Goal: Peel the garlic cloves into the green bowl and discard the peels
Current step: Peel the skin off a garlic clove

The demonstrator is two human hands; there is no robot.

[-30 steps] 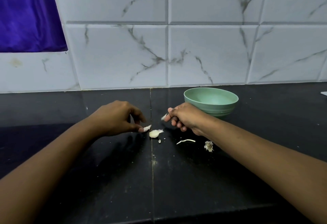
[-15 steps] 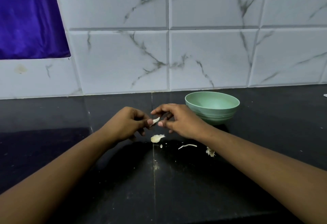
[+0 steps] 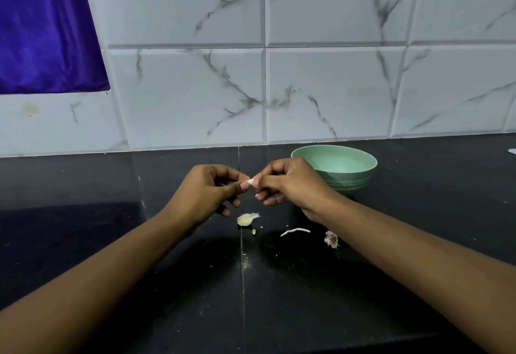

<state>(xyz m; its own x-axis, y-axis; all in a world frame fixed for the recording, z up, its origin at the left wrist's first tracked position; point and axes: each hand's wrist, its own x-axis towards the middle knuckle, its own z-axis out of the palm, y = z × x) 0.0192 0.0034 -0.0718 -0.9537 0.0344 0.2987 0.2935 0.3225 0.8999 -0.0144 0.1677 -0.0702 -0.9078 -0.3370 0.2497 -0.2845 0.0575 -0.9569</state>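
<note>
Both hands meet in the air above the black surface [image 3: 167, 283], just left of the green bowl [image 3: 350, 181] and a little nearer the person than it. A small garlic clove [image 3: 252, 181] is caught between them, pale, with only its middle showing. Left hand [image 3: 206, 191]: thumb and forefinger pinch the clove's left end, the other fingers curl under the palm. Right hand [image 3: 290, 186]: thumb and forefinger tips pinch the clove's right end, the remaining fingers bend inward below; its knuckles overlap the bowl's left rim in view, and whether they touch it cannot be told. The clove sits at the fingertips of both hands, clear of the surface, level with the bowl's wall and to its left. The bowl stands upright at the back of the surface, close to the tiled wall [image 3: 195, 96]. A second clove [image 3: 245, 219] lies on the surface in front of the bowl and to its left, directly under the hands, with a tiny pale fragment [image 3: 253, 231] just beside it. A thin white strip [image 3: 295, 231] lies in front of the bowl, and a frayed papery scrap [image 3: 331, 239] lies beside the strip, straight in front of the bowl, close to the right forearm. Far left of the bowl and above it, purple cloth [image 3: 42, 32] fills an opening in the wall.
</note>
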